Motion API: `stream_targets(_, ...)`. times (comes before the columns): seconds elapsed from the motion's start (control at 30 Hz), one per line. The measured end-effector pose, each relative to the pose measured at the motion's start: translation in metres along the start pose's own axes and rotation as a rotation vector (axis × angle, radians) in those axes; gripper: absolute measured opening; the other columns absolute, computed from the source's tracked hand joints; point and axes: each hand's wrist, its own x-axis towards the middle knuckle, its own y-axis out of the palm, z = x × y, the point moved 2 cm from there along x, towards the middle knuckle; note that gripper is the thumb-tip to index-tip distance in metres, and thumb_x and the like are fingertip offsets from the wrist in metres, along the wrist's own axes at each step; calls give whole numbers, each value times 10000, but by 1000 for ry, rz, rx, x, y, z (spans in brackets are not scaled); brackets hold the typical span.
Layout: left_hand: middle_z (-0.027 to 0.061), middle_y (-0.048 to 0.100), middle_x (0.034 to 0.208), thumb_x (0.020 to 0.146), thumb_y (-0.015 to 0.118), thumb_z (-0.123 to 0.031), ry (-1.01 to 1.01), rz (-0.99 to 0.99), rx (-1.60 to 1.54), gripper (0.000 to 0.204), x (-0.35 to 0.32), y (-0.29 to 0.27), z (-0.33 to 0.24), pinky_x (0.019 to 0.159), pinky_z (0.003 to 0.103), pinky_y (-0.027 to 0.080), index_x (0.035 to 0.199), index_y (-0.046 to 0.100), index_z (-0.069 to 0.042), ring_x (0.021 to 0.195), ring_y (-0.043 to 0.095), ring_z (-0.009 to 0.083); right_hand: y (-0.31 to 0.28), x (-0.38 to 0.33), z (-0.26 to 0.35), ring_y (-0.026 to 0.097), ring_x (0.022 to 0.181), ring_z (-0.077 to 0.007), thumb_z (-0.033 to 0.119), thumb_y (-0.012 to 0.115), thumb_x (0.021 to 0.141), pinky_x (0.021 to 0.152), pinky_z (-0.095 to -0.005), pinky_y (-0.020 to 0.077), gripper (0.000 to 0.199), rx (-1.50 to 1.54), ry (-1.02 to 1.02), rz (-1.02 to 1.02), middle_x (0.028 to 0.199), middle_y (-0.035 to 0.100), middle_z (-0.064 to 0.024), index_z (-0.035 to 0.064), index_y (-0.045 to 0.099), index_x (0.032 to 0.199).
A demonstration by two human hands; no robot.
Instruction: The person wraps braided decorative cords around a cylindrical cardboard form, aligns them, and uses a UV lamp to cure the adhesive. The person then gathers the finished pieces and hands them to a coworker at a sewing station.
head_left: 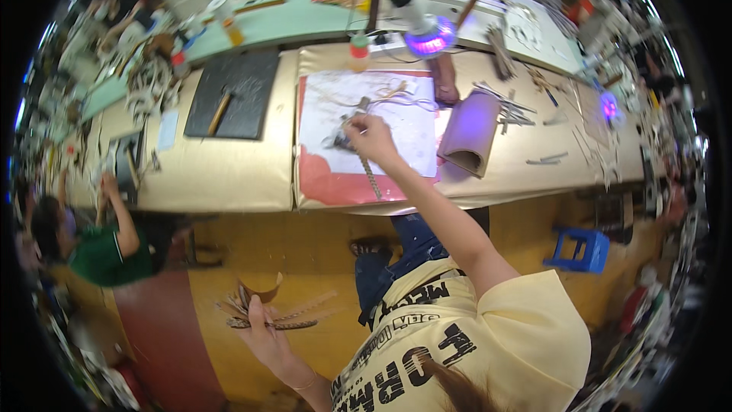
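My right hand (369,134) reaches out over a white sheet (412,126) on the workbench and grips the top of a braided brown strip (371,177), which trails down toward the bench's front edge. A small dark piece (339,137) lies at the fingertips; I cannot tell whether the hand holds it. Down by my side, above the yellow floor, my left hand (263,329) is closed on a fanned bundle of brown strips and braided cords (267,311). Thin pale cords (389,93) lie loose on the sheet beyond my right hand.
A rolled tan sheet (469,136) lies to the right of the paper. A black mat (248,80) with a hammer (219,111) is on the left. A glowing lamp (427,37) stands behind. A blue stool (579,250) sits at right; a person in green (103,253) works at left.
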Motion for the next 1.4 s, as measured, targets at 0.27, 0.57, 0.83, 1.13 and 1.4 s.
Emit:
stream_targets(0.27,25,528,834,848,605,43,-68,345,241,196,19,112,10,541,207,392,1020,524,-5,619,472,62,-183,62,-72,642,814,-249,328,719,813,698,-337,505,450,-507,-262,-761,854,643,-178,-46,642,1050)
stream_targets(0.57,12,533,894,869,620,10,-174,623,412,320,20,221,47,540,192,401,1146,466,-37,615,458,40,-430,-91,-222,574,1033,-290,70,574,830,835,-413,474,240,-1252,509,-468,1109,605,-107,55,620,1066)
stream_targets(0.83,26,534,893,848,634,1,-209,610,500,327,19,268,69,529,195,391,1130,469,-13,602,452,50,-485,-105,-281,573,978,-225,116,569,814,867,-365,426,163,-1513,254,-138,945,620,-60,87,662,945)
stream_targets(1.13,-2,500,815,878,621,-30,-220,563,465,321,13,274,83,501,195,379,1147,447,-44,505,398,37,-453,-100,-260,588,909,-237,138,596,778,829,-375,448,148,-1385,123,-164,865,610,-67,82,647,905)
stream_targets(1.4,22,519,902,858,629,-7,-200,587,509,330,3,285,88,509,193,386,1143,463,-23,572,429,43,-495,-98,-273,626,929,-286,140,611,799,843,-390,484,344,-786,205,-850,987,647,-145,27,622,1124)
